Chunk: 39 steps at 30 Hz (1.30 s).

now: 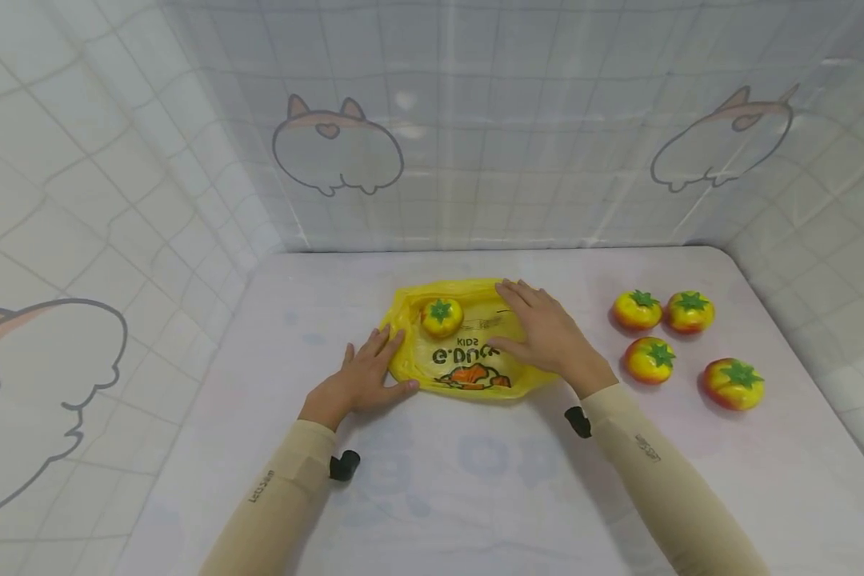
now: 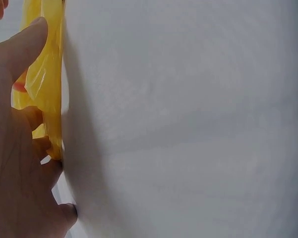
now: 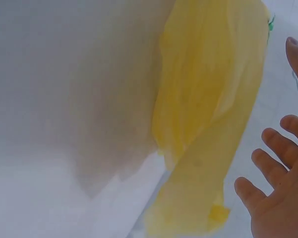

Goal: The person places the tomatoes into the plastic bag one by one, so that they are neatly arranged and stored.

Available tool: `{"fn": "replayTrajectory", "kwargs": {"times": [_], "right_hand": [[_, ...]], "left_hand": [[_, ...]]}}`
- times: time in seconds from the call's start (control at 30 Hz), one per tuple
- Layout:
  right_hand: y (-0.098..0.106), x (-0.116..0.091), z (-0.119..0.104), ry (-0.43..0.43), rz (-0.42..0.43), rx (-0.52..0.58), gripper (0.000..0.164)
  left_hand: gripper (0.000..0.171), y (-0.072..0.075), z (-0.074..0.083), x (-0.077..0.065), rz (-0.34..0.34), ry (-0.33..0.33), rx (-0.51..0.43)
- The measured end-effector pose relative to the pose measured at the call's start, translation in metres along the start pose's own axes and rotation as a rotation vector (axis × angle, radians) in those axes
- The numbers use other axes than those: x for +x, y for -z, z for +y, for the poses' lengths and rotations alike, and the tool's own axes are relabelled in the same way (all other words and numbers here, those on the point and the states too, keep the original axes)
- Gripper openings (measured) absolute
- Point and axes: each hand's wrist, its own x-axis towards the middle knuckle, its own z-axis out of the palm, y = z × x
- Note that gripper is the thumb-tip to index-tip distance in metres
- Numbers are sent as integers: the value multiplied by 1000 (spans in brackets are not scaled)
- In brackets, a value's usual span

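Observation:
A yellow plastic bag (image 1: 486, 320) with printed letters and an orange figure lies flattened on the table. On its left part sits a yellow toy fruit (image 1: 442, 318) with a green leafy top; whether it is on or inside the bag I cannot tell. My left hand (image 1: 363, 374) rests at the bag's left edge, fingers spread, and in the left wrist view its thumb (image 2: 32, 42) touches the yellow plastic. Over the bag's right side is my right hand (image 1: 547, 330), fingers extended; the right wrist view shows these fingers (image 3: 270, 168) apart from the raised plastic (image 3: 203, 114).
To the right of the bag stand several more yellow-and-red toy fruits: two at the back (image 1: 637, 310) (image 1: 690, 312), one nearer (image 1: 650, 360), and one farther right (image 1: 733, 384). A white cloth covers the table (image 1: 432, 496). Tile-patterned curtains (image 1: 475, 160) hang behind and at both sides.

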Motion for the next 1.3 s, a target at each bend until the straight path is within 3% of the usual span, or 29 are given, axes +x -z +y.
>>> {"fn": "replayTrajectory", "kwargs": {"times": [0.67, 1.3], "right_hand": [[7, -39, 31, -81, 90, 11, 90], [17, -72, 51, -177, 104, -2, 89]], "left_hand": [[104, -1, -1, 1, -1, -2, 4], [103, 0, 0, 1, -1, -5, -2]]}}
